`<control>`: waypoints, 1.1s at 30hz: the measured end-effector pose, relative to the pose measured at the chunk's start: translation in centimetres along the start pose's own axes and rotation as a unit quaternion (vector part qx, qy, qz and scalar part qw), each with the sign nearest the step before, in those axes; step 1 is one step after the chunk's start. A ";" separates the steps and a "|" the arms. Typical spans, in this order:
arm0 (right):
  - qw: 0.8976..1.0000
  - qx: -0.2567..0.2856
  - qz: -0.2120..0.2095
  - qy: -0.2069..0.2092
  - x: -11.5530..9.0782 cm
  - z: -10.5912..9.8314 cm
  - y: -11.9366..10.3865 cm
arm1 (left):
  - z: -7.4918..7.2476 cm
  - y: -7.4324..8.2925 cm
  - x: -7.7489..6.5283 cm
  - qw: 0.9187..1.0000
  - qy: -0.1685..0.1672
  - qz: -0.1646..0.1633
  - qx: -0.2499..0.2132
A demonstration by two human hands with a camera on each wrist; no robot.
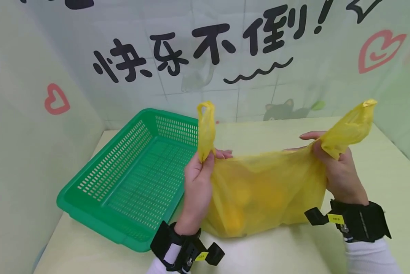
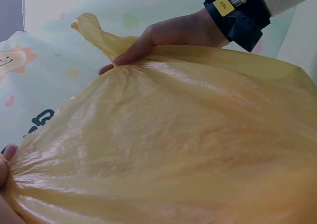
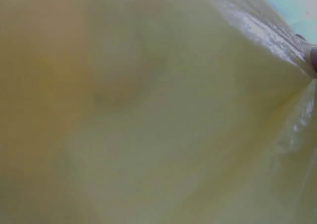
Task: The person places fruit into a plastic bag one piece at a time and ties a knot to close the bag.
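The yellow plastic bag (image 1: 263, 190) rests on the counter (image 1: 390, 171), right of the green basket (image 1: 129, 179). Left hand (image 1: 199, 179) and right hand (image 1: 335, 167) each pinch one handle. The film appears thin, limp and slippery; the rounded contents probably add weight, so the handles are the likely hold points.

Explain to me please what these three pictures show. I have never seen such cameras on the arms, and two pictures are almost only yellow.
No machine is here: a person works with two bare hands. The large picture comes from a camera on the person's head, looking down. The black bands on the wrists carry two more cameras, one for each hand.

The left hand pinches one handle of a yellow plastic bag, and the right hand grips the other handle, so the bag is stretched between them. Rounded yellow shapes show faintly through it; what they are I cannot tell. The bag's bottom rests on the pale table.

Beside the left hand lies a green basket with nothing visible inside.

The wrist pictures are yellow because those cameras sit very close to the bag.
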State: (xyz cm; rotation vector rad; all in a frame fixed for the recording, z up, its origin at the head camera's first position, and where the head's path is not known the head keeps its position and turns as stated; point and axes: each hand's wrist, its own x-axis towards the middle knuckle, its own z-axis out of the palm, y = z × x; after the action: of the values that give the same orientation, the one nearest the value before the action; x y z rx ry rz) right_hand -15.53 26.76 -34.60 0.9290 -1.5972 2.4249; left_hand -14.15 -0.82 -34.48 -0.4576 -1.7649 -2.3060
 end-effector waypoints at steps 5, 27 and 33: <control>0.996 0.055 -0.049 -0.057 0.4 0.5 -0.1 | 0.8 0.5 0.4 0.997 0.011 -0.014 -0.075; 0.978 -0.207 0.013 0.030 4.5 6.4 -0.2 | 0.8 1.4 1.7 0.990 -0.124 0.039 0.049; 0.963 -0.255 0.089 0.022 5.4 7.8 0.4 | 1.1 1.1 1.9 0.979 -0.181 0.068 0.068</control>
State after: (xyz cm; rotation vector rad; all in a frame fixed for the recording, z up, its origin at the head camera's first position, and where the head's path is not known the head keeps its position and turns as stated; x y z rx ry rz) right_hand -16.67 18.52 -30.00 0.6574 -2.2126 1.9412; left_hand -15.42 -0.01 -32.49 -0.9939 -1.9602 -2.0904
